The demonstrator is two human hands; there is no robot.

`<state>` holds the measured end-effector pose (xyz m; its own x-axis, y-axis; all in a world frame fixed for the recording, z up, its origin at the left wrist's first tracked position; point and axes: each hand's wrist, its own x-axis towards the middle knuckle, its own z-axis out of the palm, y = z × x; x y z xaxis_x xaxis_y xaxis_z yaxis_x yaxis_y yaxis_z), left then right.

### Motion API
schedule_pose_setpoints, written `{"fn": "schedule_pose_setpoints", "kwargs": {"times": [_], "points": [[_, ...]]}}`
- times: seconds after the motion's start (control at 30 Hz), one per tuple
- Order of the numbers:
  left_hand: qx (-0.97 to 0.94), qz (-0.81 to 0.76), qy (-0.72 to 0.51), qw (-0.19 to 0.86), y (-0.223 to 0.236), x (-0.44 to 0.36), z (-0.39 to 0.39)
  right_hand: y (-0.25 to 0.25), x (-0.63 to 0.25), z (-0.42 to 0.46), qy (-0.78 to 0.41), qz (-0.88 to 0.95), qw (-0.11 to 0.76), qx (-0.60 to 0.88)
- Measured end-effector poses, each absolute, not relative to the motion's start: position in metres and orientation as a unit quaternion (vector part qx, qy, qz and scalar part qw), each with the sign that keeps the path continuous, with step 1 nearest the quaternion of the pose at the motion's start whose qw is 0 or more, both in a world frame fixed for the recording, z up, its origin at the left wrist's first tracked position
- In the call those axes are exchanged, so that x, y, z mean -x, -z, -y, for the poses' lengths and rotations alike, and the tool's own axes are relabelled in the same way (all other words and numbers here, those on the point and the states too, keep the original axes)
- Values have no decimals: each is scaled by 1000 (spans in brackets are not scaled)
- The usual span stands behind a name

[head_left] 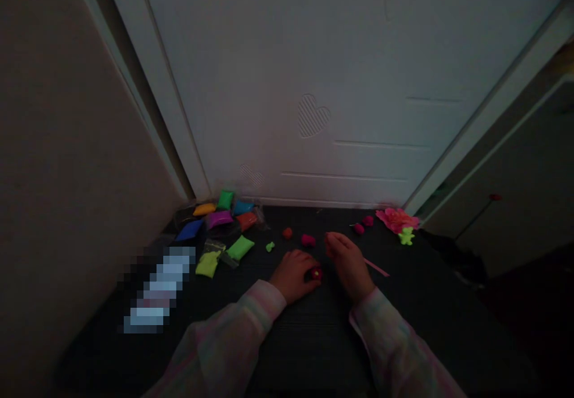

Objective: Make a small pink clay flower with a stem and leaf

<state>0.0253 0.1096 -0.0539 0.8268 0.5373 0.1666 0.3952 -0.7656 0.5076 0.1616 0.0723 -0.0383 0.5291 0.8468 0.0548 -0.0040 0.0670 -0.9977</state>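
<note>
The left hand (293,273) grips a yellow-dotted red piece (316,273) at the bench (309,350), apparently being shaped, while the right hand's (348,262) grip nearby cannot be told; further work seemingly calls for steady left fingers.

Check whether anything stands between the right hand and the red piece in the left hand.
Nothing visible does: the gap between the right hand and the red piece, held in the left hand, shows dark table. The pink lump lies beyond, outside that gap.
</note>
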Motion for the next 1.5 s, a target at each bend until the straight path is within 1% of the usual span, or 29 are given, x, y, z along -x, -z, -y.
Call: {"fn": "schedule_pose_setpoints", "kwargs": {"times": [0.13, 0.23, 0.37, 0.5, 0.57, 0.73, 1.0, 1.17, 1.5], "points": [[-917, -252, -185, 248, 56, -20, -113, 40, -166, -66, -317, 410, 582, 626], [-903, -261, -216, 266, 57, -7, -120, 42, -168, -55, -306, 478, 513, 644], [-899, -280, -208, 263, 59, 12, -129, 48, -167, -42, -301, 567, 412, 647], [-907, -268, -194, 260, 60, 18, -132, 53, -163, -39, -194, 686, 260, 651], [-904, -278, -191, 263, 61, 16, -131, 54, -162, -40, -171, 703, 221, 654], [-894, -313, -198, 251, 61, 13, -127, 51, -161, -39, -157, 698, 210, 666], [-917, -288, -194, 196, 59, 11, -125, 46, -163, -38, -163, 700, 212, 662], [-923, -289, -170, 189, 60, 9, -124, 44, -162, -38, -165, 706, 183, 664], [-931, -277, -155, 179, 61, 8, -126, 44, -164, -38, -171, 707, 179, 662]]}}
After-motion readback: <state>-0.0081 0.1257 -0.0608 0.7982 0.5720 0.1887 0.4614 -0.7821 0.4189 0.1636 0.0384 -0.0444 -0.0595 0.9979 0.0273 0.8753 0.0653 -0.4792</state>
